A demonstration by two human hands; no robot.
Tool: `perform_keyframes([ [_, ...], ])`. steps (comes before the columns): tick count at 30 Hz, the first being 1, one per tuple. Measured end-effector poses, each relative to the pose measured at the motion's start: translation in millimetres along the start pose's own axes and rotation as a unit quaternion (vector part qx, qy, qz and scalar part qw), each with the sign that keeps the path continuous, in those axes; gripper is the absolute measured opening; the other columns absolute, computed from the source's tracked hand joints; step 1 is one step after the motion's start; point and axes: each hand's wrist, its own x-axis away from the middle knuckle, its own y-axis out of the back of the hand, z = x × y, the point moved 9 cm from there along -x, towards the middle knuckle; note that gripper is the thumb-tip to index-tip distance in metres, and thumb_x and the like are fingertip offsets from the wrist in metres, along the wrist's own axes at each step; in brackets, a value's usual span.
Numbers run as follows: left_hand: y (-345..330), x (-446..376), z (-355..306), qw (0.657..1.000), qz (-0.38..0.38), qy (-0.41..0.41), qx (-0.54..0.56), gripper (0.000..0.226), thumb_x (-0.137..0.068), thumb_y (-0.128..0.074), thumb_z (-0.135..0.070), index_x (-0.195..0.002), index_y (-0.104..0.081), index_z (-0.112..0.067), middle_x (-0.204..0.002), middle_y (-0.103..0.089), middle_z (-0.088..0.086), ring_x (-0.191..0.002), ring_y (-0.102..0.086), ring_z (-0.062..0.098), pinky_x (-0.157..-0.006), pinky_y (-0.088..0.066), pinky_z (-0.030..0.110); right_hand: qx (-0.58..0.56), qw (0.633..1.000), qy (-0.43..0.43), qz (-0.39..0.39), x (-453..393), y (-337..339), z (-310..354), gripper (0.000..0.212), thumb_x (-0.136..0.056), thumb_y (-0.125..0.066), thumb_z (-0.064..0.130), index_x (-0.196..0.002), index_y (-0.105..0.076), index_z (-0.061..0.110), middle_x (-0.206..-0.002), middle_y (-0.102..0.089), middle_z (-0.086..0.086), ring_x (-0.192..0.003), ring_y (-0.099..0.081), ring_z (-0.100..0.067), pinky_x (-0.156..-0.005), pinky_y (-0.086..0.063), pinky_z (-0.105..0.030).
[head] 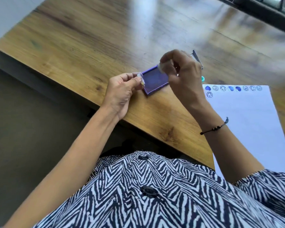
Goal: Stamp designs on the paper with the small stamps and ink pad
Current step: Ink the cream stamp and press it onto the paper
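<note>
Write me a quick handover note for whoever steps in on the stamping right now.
Left hand: pinching a small stamp at the near-left edge of the ink pad.
Right hand: pinching another small pale stamp just over the pad's far side; blurred, so contact with the ink is unclear.
Ink pad: open on the table, left of the paper.
Done: a row of eight blue prints along the paper's top edge, plus one below.
Left: ink the stamps and fill the blank rest of the sheet.

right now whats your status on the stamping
Left hand pinching a small stamp; right hand holding another over the open ink pad. Paper carries nine prints. Nothing blocking.
</note>
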Motion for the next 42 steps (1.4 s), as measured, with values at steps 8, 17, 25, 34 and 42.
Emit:
perform_keyframes([
  [8,6.6,0.1,1.8,1.0,-0.011,0.012,-0.003,0.014,-0.084,-0.052,0.002,-0.075,-0.059,-0.006,-0.076,-0.059,0.005,-0.068,-0.056,0.01,-0.066,-0.049,0.015,0.235,0.953,0.119,0.149,-4.2,-53.9,1.5,0.018,-0.078,-0.05,0.002,-0.091,-0.062,0.003,-0.097,-0.062,-0.017,-0.093,-0.052,-0.032,-0.07,-0.036,-0.035],
  [17,11.6,-1.9,-2.9,1.0,-0.026,0.005,-0.016,0.015,-0.084,-0.052,0.002,-0.075,-0.058,-0.007,-0.076,-0.058,0.006,-0.069,-0.056,0.012,-0.069,-0.05,0.018,0.226,0.953,0.079,0.183,-8.5,-63.2,0.8,0.016,-0.077,-0.049,0.001,-0.089,-0.058,0.007,-0.1,-0.058,-0.015,-0.091,-0.053,-0.034,-0.065,-0.033,-0.032],
  [25,-6.0,-7.3,-5.2,1.0,0.003,-0.007,-0.027,0.015,-0.085,-0.053,0.001,-0.076,-0.059,-0.009,-0.075,-0.058,0.005,-0.066,-0.056,0.011,-0.067,-0.049,0.016,0.154,0.977,0.02,0.147,-6.8,-43.4,1.4,0.02,-0.079,-0.049,0.003,-0.092,-0.064,0.006,-0.099,-0.061,-0.015,-0.087,-0.057,-0.033,-0.067,-0.043,-0.036],
  [34,-126.5,42.5,35.1,0.962,0.239,-0.014,-0.132,0.018,-0.087,-0.048,0.005,-0.1,-0.06,0.001,-0.077,-0.066,-0.005,-0.066,-0.059,-0.001,-0.067,-0.05,0.011,-0.145,0.941,-0.197,-0.235,81.3,125.6,-115.9,0.007,-0.08,-0.066,0.01,-0.084,-0.063,0.015,-0.078,-0.063,-0.012,-0.066,-0.053,-0.016,-0.061,-0.042,-0.026],
  [42,-182.8,75.5,71.1,0.765,0.346,-0.265,-0.474,0.033,-0.083,-0.041,-0.009,-0.116,-0.047,-0.005,-0.1,-0.063,0.018,-0.094,-0.058,0.031,-0.076,-0.036,0.03,-0.214,0.91,-0.221,-0.28,122.3,124.0,-140.8,0.015,-0.079,-0.063,0.006,-0.083,-0.062,0.02,-0.065,-0.066,0.014,-0.062,-0.057,0.003,-0.061,-0.045,-0.01],
])
